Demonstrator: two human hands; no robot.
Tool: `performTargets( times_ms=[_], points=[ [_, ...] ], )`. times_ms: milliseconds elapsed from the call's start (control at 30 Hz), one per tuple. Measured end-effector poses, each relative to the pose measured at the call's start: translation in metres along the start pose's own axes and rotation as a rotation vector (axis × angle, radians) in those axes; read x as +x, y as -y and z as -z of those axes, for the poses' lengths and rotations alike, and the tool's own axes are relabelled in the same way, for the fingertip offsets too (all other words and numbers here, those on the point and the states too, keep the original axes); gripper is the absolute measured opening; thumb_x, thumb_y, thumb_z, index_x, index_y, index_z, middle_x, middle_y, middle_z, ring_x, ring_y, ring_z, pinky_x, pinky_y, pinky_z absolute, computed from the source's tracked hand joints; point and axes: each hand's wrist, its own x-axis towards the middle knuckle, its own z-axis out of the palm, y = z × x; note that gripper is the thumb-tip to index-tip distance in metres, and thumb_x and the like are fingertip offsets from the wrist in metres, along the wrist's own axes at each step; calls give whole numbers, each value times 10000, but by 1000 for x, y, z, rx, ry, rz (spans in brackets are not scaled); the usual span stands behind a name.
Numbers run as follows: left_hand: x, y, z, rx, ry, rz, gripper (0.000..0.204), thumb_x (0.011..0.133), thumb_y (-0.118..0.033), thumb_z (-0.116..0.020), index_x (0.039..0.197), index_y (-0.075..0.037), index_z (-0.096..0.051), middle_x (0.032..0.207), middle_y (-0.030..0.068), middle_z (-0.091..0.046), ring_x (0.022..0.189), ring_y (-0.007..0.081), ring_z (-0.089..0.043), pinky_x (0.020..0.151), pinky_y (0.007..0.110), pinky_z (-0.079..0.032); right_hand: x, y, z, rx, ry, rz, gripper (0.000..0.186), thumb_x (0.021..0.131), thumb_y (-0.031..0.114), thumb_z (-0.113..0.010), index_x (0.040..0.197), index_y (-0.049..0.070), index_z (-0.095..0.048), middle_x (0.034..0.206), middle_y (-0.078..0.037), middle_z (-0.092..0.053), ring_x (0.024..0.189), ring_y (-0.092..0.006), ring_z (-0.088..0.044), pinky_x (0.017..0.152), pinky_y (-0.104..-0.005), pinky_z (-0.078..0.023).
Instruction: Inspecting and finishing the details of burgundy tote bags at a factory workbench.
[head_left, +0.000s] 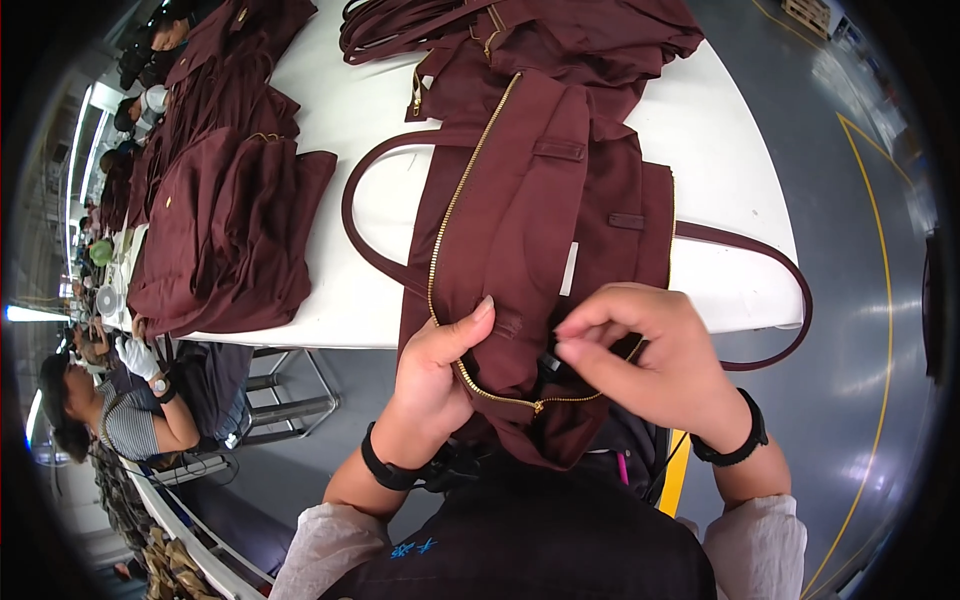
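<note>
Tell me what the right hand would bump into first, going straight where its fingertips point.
The right hand would likely meet the maroon bag first, on the part beside the left hand; depth is unclear.

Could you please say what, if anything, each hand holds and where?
The left hand grips the maroon bag by its zippered edge; whether the right hand holds anything is unclear.
</note>
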Motion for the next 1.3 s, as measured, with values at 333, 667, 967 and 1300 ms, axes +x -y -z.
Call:
performTargets(
  times_ms=[333, 667, 967, 1300],
  points=[
    [1, 0, 0, 57, 15, -1, 352, 903, -140, -546, 1197, 47, -495, 1129, 133, -594, 1019, 209, -592, 900, 337, -461, 26, -14, -3, 355, 146, -198, 99, 827, 69, -634, 813, -26, -609, 741, -23, -621, 670, -41, -558, 588, -186, -441],
    [2, 1, 4, 83, 10, 12, 366, 908, -151, -543, 1213, 40, -479, 1134, 122, -588, 1022, 197, -589, 894, 328, -464, 24, -3, -4, 168, 158, -166, 76, 790, 57, -639, 798, -16, -618, 700, -18, -618, 662, -45, -568, 580, -203, -453],
    [-1, 1, -1, 204, 7, -39, 366, 899, -131, -563, 1214, 35, -482, 1106, 114, -600, 1030, 186, -584, 909, 320, -453, 16, -9, 6, 239, 177, -219, 18, 840, -9, -597, 826, -9, -585, 790, -19, -613, 747, -52, -583, 653, -196, -464],
    [10, 1, -20, 1300, 27, -777, 731, 792, 16, -585, 1401, 63, -185, 1382, 227, -332, 1257, 315, -391, 1033, 387, -308, -45, -41, 56, -450, -275, -235, 143, 851, 112, -613, 825, -28, -614, 661, -44, -590, 620, -69, -538, 573, -228, -446]
  ],
)
